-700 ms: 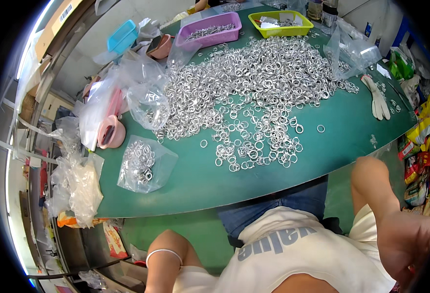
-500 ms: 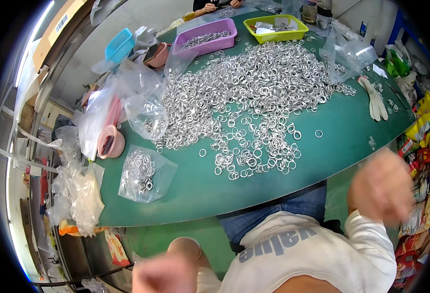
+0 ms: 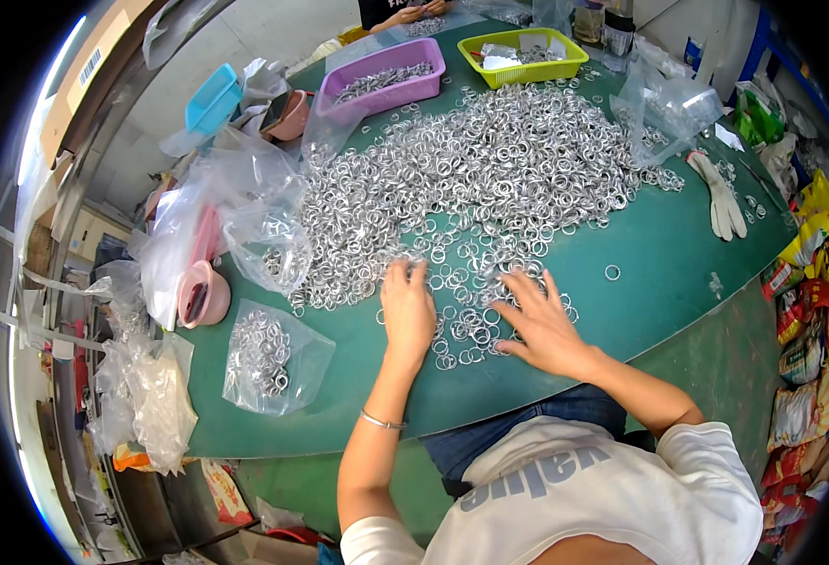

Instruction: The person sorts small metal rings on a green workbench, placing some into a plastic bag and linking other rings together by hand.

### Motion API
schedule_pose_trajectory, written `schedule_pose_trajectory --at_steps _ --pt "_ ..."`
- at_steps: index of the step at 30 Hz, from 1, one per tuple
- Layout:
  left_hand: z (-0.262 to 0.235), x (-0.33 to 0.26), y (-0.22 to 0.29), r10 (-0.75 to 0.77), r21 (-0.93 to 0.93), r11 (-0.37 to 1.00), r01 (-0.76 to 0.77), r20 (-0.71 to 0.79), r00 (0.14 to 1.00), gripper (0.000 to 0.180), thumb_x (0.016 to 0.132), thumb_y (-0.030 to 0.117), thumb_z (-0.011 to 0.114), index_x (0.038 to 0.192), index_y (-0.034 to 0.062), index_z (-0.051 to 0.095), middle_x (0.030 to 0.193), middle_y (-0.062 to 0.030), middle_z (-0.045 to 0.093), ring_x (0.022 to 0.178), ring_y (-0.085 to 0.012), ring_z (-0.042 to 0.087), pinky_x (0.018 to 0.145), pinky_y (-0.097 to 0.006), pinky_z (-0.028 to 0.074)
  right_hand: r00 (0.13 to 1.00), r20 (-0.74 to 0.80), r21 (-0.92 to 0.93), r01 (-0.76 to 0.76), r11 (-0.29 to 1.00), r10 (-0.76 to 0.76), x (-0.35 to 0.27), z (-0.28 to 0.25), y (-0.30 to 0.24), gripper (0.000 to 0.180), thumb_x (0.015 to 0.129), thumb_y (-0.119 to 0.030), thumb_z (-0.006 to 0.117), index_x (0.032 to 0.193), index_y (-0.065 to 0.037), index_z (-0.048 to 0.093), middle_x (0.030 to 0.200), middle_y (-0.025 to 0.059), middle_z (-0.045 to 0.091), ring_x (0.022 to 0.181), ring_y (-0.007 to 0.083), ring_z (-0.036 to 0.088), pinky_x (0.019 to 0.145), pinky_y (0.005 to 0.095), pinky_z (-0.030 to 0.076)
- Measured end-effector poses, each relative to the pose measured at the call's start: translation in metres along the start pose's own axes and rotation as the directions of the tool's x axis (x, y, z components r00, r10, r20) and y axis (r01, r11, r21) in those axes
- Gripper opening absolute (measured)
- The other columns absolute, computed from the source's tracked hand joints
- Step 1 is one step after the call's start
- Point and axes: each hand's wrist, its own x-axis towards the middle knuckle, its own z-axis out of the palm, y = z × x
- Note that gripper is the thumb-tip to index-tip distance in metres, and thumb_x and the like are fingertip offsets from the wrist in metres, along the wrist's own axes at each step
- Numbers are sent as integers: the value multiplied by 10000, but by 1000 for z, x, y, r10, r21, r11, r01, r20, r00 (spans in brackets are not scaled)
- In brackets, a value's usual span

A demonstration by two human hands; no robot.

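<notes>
A broad heap of silver metal rings (image 3: 490, 151) covers the middle of the green table (image 3: 641, 301). Several looser rings (image 3: 471, 330) lie in a thin layer at the heap's near side. My left hand (image 3: 409, 313) rests at the left of this layer, palm down, its fingertips at the heap's near edge. On the right, my right hand (image 3: 544, 328) spreads its fingers and thumb over the loose rings. Neither hand shows a ring held in it; what lies under the palms is hidden. One single ring (image 3: 612, 272) lies apart, right of my right hand.
A transparent bag of rings (image 3: 276, 358) lies at the near left, by a pink cup (image 3: 204, 294). Purple (image 3: 381, 82) and yellow-green baskets (image 3: 524, 58) stand behind the heap. A white glove (image 3: 717, 195) lies at right. Across the table, another person's hands (image 3: 414, 13) show.
Both hands have come up from beside my body, at the lower edge and the right, onto the rings at the heap's near side. The view has shifted slightly.
</notes>
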Motion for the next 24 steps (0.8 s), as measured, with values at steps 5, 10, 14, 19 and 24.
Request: schedule_pose_trajectory --at_steps 5,10,14,19,24 --pt "-21 -32 18 143 -144 982 -124 124 982 341 695 -96 539 1022 -27 607 1102 -181 530 1179 -369 436 979 -443 372 973 132 18 190 982 -191 -4 -8 1 305 768 -238 671 1032 -92 625 1268 68 472 1321 269 281 1054 624 139" --pt "-39 -65 24 152 -207 972 -113 181 972 349 691 -112 530 1026 -43 599 1064 -168 550 1184 -359 446 997 -462 368 987 95 -21 130 991 -127 -15 -28 23 127 772 -156 655 887 -107 642 1187 33 526 1293 259 338 1053 626 152" --pt "-39 -79 18 3 -192 981 4 36 999 315 723 -99 543 1024 -22 600 1107 -181 523 1161 -366 459 1006 -507 341 989 -147 -146 -17 989 -5 -25 -37 49 123 746 -68 647 864 -88 618 1156 73 536 1255 281 394 1030 589 214" --pt "-36 -83 57 -19 -240 971 22 13 1000 277 776 -50 578 1039 27 616 1221 -152 500 1176 -347 451 1019 -466 315 950 -307 -64 -82 995 59 -23 -33 38 245 734 -23 637 974 -65 607 1168 101 530 1207 311 428 990 497 310" --pt "-24 -78 73 67 -202 979 -41 124 990 270 782 24 608 1046 76 601 1152 -104 519 1134 -297 475 1018 -555 248 993 -83 81 96 992 -89 7 -21 -2 375 773 -62 625 1144 -80 571 1240 111 489 1222 325 400 1005 498 311"
